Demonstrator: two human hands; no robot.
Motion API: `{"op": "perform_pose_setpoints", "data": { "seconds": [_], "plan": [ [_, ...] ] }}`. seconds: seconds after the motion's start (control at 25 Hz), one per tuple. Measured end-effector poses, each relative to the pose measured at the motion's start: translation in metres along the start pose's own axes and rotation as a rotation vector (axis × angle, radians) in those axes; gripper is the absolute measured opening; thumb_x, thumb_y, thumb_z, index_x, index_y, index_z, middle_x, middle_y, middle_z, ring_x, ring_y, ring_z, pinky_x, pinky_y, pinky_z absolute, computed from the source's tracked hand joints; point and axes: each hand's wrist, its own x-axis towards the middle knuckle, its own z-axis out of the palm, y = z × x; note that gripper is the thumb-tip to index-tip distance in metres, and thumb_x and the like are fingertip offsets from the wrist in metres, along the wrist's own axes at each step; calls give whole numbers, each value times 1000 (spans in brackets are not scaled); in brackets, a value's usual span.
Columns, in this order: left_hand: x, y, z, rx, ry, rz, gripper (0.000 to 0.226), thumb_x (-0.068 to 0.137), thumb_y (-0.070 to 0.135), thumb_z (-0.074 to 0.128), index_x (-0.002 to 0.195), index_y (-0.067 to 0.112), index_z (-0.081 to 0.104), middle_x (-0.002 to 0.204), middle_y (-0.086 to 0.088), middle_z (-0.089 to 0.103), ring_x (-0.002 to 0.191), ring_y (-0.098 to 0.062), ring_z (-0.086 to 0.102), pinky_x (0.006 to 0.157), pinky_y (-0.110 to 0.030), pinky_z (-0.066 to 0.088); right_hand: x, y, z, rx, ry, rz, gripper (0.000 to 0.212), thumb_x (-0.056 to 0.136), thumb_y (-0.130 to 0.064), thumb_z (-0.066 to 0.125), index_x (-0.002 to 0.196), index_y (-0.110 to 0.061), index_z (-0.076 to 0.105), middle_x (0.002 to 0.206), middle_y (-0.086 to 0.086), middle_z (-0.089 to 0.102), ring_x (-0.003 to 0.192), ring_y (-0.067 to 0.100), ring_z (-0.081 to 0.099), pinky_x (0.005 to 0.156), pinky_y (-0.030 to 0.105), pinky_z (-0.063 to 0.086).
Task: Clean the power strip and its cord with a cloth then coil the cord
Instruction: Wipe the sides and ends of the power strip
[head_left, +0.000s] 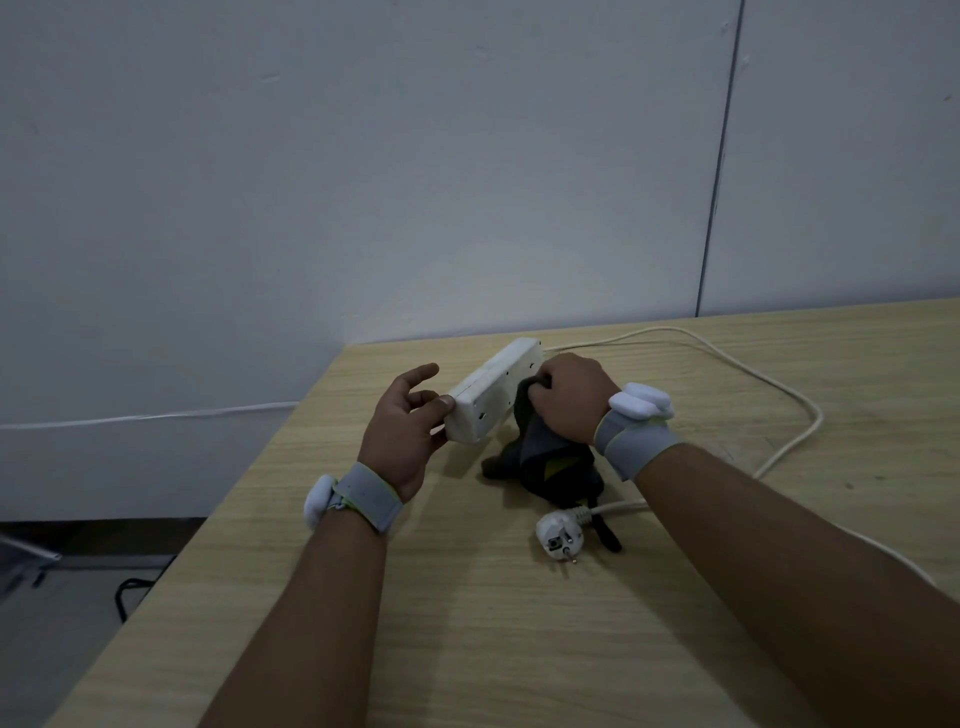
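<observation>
Head view: cloth (540, 441) hides power strip (491, 395) side.

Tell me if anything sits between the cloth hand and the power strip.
Nothing visible does. The right hand already presses the cloth against the side of the strip, which the left hand holds at its near end, tilted up off the table.

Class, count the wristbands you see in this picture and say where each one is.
2. One wristband is on the left wrist, near the table's left edge; the other wristband is on the right wrist, beside the dark cloth.
</observation>
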Motion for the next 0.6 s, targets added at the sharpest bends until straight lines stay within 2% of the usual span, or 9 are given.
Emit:
{"op": "perform_pose_setpoints", "data": {
  "seconds": [0.12, 0.24, 0.36, 0.44, 0.52, 0.6],
  "plan": [
    [-1, -1, 4, 10, 0, -1, 40, 93, -4, 51, 130, 12, 50, 87, -8, 46, 84, -22, 54, 66, -34, 53, -5, -10, 6, 27, -25, -104, 27, 90, -23, 51, 94, -3, 69, 99, 15, 68, 92, 33, 60, 78, 35, 49],
    [-1, 0, 2, 16, 25, 2, 38, 95, -2, 49, 129, 12, 50, 84, -8, 47, 83, -22, 54, 65, -34, 54, -11, -26, 7, 34, -44, -257, 25, 89, -25, 53, 92, -5, 68, 96, 12, 67, 87, 29, 60, 72, 30, 45],
    [-1, 1, -1, 10, 36, -8, 37, 95, -2, 48, 129, 12, 49, 85, -10, 48, 85, -23, 55, 67, -36, 54, -13, -29, -1, 135, -137, -348, 20, 87, -26, 59, 96, -12, 70, 99, 5, 68, 89, 22, 60, 74, 27, 42],
    [-1, 1, -2, 18, 35, -10, 38, 95, -3, 49, 130, 12, 49, 85, -9, 47, 84, -22, 54, 67, -36, 53, -8, -23, -7, 177, -138, -324, 18, 87, -24, 61, 96, -12, 70, 98, 6, 68, 91, 23, 60, 74, 27, 43],
    [-1, 1, -2, 63, 37, -1, 39, 93, -2, 51, 128, 16, 52, 86, -8, 45, 87, -21, 53, 67, -38, 54, 0, -11, -13, 174, -62, -237, 17, 86, -23, 62, 96, -13, 71, 99, 7, 68, 95, 24, 60, 74, 26, 40],
    [1, 1, -4, 147, 45, 11, 39, 91, -1, 55, 121, 24, 57, 94, -9, 44, 91, -22, 52, 73, -46, 57, 8, 6, -18, 140, 3, -131, 17, 84, -22, 62, 95, -12, 72, 100, 10, 69, 97, 26, 61, 75, 26, 41]
  ]
}}
